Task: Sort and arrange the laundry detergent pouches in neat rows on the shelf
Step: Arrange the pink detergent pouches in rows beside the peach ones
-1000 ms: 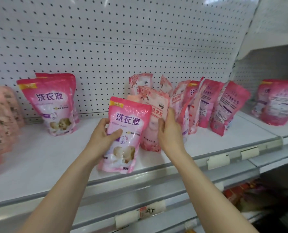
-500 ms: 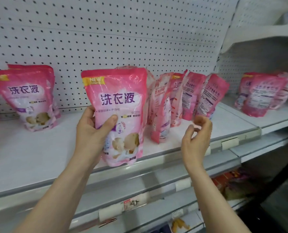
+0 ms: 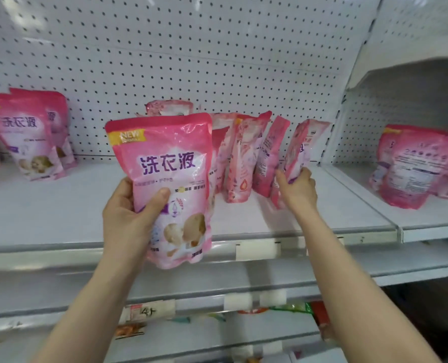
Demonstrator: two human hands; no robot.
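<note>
My left hand grips a pink detergent pouch with purple characters, held upright in the air in front of the shelf. My right hand grips the lower edge of the rightmost pouch in a leaning cluster of pink pouches at the middle of the shelf. These stand turned sideways, tilted against one another. Two matching pouches stand face-forward at the far left, against the pegboard.
White pegboard backs the shelf. A neighbouring shelf section to the right holds more pink pouches. Price-label holders line the front rail. Lower shelves below carry other packaged goods.
My left hand kept the pouch raised off the shelf after lifting it. My right hand moved from empty air forward and right, and closed on the rightmost leaning pouch. The camera shifted.
</note>
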